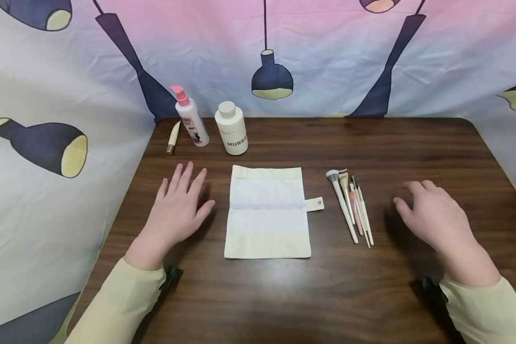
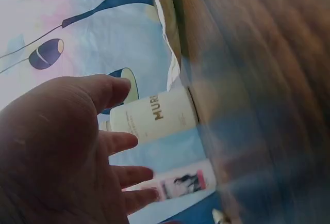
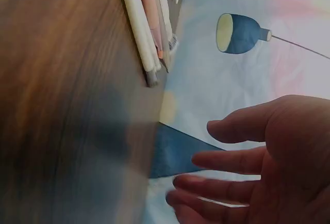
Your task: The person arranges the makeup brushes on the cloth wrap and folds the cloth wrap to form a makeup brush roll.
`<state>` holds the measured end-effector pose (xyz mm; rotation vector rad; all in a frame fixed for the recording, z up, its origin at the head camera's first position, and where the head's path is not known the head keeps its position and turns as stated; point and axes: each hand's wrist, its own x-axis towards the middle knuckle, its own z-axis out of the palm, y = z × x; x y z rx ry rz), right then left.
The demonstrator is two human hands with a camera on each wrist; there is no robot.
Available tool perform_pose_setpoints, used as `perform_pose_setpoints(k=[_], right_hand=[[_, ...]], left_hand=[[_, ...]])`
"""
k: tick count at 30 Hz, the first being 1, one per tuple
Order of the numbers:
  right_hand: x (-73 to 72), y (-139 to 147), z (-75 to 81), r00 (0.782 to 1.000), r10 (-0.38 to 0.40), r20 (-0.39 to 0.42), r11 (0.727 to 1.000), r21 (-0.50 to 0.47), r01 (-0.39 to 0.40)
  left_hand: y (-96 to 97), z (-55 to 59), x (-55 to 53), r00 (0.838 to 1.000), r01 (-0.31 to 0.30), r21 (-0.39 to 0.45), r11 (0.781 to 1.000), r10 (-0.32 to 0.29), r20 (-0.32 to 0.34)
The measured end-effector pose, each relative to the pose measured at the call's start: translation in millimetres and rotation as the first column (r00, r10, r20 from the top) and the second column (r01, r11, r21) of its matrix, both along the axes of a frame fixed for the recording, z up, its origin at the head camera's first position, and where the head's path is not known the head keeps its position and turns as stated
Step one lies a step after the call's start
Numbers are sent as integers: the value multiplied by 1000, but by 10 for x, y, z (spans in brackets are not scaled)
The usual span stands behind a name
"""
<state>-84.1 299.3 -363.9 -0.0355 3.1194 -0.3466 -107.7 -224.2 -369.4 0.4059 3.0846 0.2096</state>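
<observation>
My left hand (image 1: 176, 208) is spread over the table's left side, fingers straight and nothing held. Just right of it lies a cream fabric brush pouch (image 1: 266, 215), unfolded flat, with a snap tab (image 1: 315, 204) on its right edge. Several makeup brushes (image 1: 348, 208) lie in a bundle right of the pouch, bristle ends away from me. Farther right, my right hand (image 1: 436, 215) hovers with loosely bent fingers and holds nothing. In the right wrist view the brushes (image 3: 139, 28) show beyond its thumb.
A white pump bottle with a pink top (image 1: 191, 122) and a white lidded bottle (image 1: 232, 131) stand at the back left. Beside them lies a small cream tube (image 1: 173, 138) with a brown cap. A printed cloth (image 1: 327, 62) hangs behind the wooden table (image 1: 266, 301).
</observation>
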Motion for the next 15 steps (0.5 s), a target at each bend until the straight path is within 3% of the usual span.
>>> perform_pose_setpoints(k=[3, 9, 13, 15], right_hand=[[-158, -21, -44, 996, 14, 93, 1000, -29, -11], [-466, -146, -89, 980, 45, 195, 996, -82, -29], [-557, -202, -103, 978, 65, 200, 993, -109, -44], [-583, -222, -109, 971, 76, 228, 991, -124, -48]], left_hand=[[19, -58, -74, 998, 0, 102, 995, -6, 57], [7, -31, -293, 986, -63, 254, 965, 20, 167], [48, -64, -455, 972, -96, 398, 912, 0, 236], [92, -85, -545, 956, -131, 471, 873, -14, 293]])
